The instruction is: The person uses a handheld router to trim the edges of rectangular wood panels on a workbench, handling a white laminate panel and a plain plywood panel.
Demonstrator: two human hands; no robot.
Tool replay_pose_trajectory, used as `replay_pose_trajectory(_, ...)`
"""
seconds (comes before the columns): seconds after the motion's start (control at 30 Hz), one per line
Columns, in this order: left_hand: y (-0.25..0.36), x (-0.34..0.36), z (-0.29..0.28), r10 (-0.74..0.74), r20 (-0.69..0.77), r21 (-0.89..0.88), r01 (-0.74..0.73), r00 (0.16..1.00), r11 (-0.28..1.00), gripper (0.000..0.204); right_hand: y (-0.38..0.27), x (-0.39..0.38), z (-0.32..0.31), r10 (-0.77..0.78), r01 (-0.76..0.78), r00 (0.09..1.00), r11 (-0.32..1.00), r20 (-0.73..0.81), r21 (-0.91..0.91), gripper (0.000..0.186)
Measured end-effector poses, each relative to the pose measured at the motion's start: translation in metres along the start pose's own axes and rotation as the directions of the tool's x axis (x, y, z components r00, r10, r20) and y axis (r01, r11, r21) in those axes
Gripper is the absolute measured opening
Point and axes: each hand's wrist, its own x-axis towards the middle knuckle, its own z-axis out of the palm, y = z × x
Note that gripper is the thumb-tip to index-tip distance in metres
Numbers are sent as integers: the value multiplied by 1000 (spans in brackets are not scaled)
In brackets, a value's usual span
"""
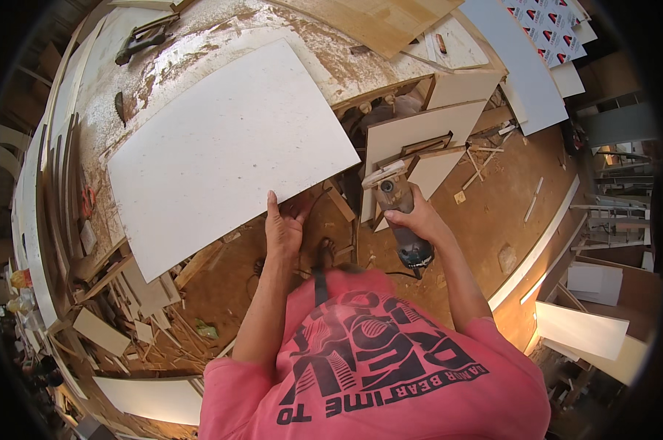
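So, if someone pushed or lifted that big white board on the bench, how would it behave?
Probably stiff: the white board juts past the bench without obvious sag. It might slide fairly easily, given the dust around it. Being so broad, it could swing or tip if lifted only where the left hand is, at its near edge.

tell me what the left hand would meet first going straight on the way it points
Most likely the white panel: the left hand is right at its near edge, though whether it would slide underneath is unclear.
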Motion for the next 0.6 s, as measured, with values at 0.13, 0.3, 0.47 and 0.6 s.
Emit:
replay_pose_trajectory(0.13,29,-17,-26,99,-105,38,-95,990,995,59,-26,14,-1,101,-97,993,993,55,-65,99)
replay_pose_trajectory(0.3,57,-31,-25,195,-175,28,-193,965,981,48,-27,29,0,41,-30,997,989,70,-144,98)
replay_pose_trajectory(0.47,56,-26,-34,198,-181,73,-188,963,980,42,-43,27,6,56,-46,996,987,65,-152,96)
replay_pose_trajectory(0.6,57,-24,-39,164,-152,83,-153,975,985,40,-26,30,11,35,-29,998,991,45,-133,94)
